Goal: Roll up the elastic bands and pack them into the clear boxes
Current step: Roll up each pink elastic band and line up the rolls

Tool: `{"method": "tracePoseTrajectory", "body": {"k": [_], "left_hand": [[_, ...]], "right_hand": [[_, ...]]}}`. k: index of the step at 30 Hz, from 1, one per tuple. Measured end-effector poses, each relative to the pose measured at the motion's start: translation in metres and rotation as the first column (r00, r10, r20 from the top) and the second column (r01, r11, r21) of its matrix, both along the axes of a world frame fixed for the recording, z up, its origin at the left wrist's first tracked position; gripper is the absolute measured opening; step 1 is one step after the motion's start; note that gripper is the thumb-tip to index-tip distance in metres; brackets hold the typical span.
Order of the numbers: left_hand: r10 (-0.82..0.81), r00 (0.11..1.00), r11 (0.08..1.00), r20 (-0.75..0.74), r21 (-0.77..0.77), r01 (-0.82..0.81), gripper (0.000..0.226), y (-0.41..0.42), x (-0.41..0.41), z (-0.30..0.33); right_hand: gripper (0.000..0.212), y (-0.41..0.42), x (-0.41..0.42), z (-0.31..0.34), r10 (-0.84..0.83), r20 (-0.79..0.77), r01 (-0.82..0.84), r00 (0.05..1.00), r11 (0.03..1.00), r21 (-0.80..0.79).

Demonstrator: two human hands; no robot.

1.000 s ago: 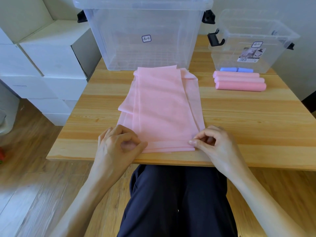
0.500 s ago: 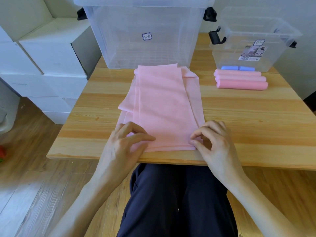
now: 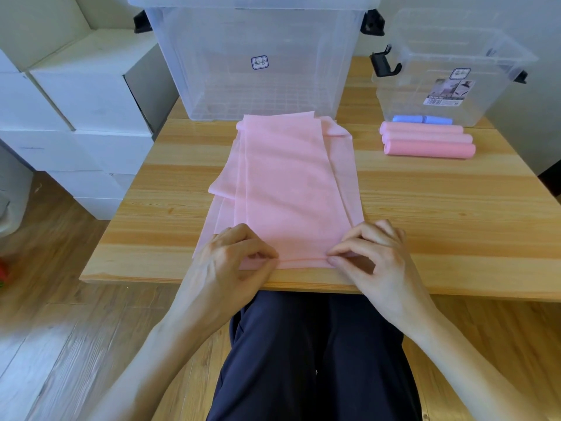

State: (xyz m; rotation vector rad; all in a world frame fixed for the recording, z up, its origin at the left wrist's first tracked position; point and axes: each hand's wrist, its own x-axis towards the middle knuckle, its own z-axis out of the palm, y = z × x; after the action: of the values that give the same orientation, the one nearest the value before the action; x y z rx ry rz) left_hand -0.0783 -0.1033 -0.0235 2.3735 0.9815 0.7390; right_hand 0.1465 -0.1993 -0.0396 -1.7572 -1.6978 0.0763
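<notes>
A long pink elastic band (image 3: 285,177) lies flat on the wooden table (image 3: 440,208), several layers deep, running from the near edge to the big clear box (image 3: 258,56). My left hand (image 3: 230,262) pinches its near left corner with curled fingers. My right hand (image 3: 370,256) pinches the near right corner, where a narrow fold has formed along the edge. Three rolled pink bands (image 3: 428,141) and a rolled blue one (image 3: 422,119) lie at the right, in front of the smaller clear box (image 3: 455,65).
White cartons (image 3: 76,101) are stacked left of the table. The big box has a lid on; the small one stands without a lid. My dark-trousered legs (image 3: 303,360) sit under the table's near edge, above a wooden floor.
Both hands shifted slightly forward along the band's near edge, and the edge has turned over into a thin first fold.
</notes>
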Motion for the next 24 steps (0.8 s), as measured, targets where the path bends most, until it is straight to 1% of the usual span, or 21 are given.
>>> {"method": "tracePoseTrajectory", "body": {"k": [2,3,7,9,12,15,19,22,24], "left_hand": [[0.035,0.999,0.998,0.006,-0.042,-0.035,0.008,0.0,0.002,0.001],[0.048,0.999,0.997,0.001,-0.068,-0.048,0.006,0.0,0.002,0.002],[0.074,0.997,0.984,0.002,-0.163,-0.073,0.006,-0.001,0.004,0.007],[0.073,0.997,0.981,0.007,-0.18,-0.07,0.002,-0.001,0.004,0.01],[0.041,0.999,0.982,-0.015,-0.182,-0.043,0.005,0.0,0.003,0.011],[0.027,0.998,0.982,-0.053,-0.185,-0.036,0.005,0.002,0.001,0.012],[0.032,0.995,0.97,-0.089,-0.235,-0.052,0.006,0.004,0.0,0.014],[0.052,0.991,0.959,-0.121,-0.272,-0.083,0.009,0.007,0.003,0.017],[0.073,0.987,0.964,-0.144,-0.245,-0.107,0.014,0.008,0.004,0.018]], "right_hand": [[0.026,0.001,0.001,0.001,-0.01,-0.019,0.01,1.0,1.0,0.01],[0.026,0.002,0.001,0.001,-0.013,-0.019,0.014,1.0,1.0,0.013],[0.026,0.006,0.0,0.001,-0.023,0.056,0.021,0.998,0.999,0.033],[0.027,0.006,0.001,0.001,-0.028,0.094,0.024,0.995,0.999,0.047],[0.026,0.005,0.001,0.002,-0.031,0.123,0.027,0.992,0.999,0.039],[0.026,0.003,0.0,0.005,-0.019,0.138,0.019,0.99,1.0,-0.003],[0.033,0.005,0.0,0.007,-0.018,0.116,0.028,0.993,0.996,-0.081],[0.033,0.009,-0.002,0.011,-0.038,0.106,0.055,0.994,0.985,-0.161],[0.032,0.011,-0.004,0.012,-0.054,0.136,0.077,0.989,0.983,-0.168]]}}
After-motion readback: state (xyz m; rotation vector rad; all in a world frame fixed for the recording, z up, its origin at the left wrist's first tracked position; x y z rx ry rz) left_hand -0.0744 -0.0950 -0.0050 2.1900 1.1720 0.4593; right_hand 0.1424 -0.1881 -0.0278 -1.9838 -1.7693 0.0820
